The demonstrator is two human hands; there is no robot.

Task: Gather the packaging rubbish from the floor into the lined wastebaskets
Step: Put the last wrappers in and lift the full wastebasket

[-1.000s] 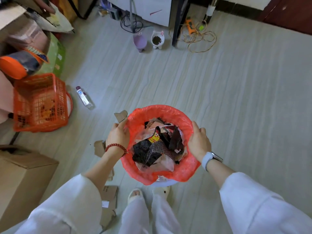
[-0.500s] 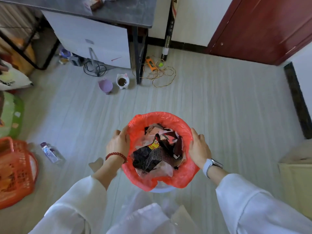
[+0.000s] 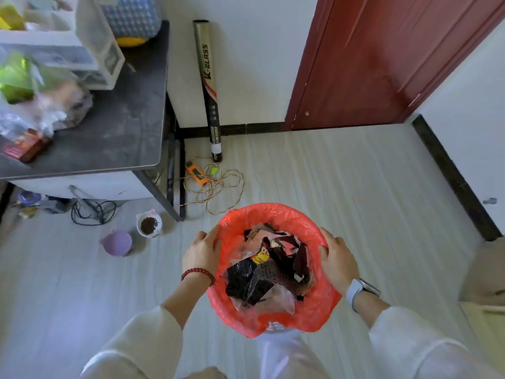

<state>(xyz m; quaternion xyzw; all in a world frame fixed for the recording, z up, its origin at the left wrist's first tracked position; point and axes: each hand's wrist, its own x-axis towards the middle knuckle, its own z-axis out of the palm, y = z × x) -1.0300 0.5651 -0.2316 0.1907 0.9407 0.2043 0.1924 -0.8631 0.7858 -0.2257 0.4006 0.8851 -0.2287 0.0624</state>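
Observation:
A wastebasket lined with a red plastic bag (image 3: 276, 212) is held in front of me, above the pale floor. Inside lies crumpled packaging rubbish (image 3: 269, 272), mostly black and pink wrappers with a yellow print. My left hand (image 3: 203, 251), with a red bead bracelet at the wrist, grips the basket's left rim. My right hand (image 3: 337, 259), with a watch at the wrist, grips the right rim. The basket's white body shows only below the liner.
A dark-topped table (image 3: 123, 127) with clutter stands at the left. Under and beside it are cables (image 3: 93, 212), a purple cup (image 3: 117, 243), a small white bowl (image 3: 149, 224), a coiled cord (image 3: 216, 184). A bat (image 3: 209, 88) leans on the wall. A red door (image 3: 382, 58) is at the back right, a cardboard box (image 3: 486, 291) at right.
The view has swung right and up: the orange basket, bottle and cardboard scraps have left the view, the table top and door have come in. Both hands keep their hold on the basket's rim.

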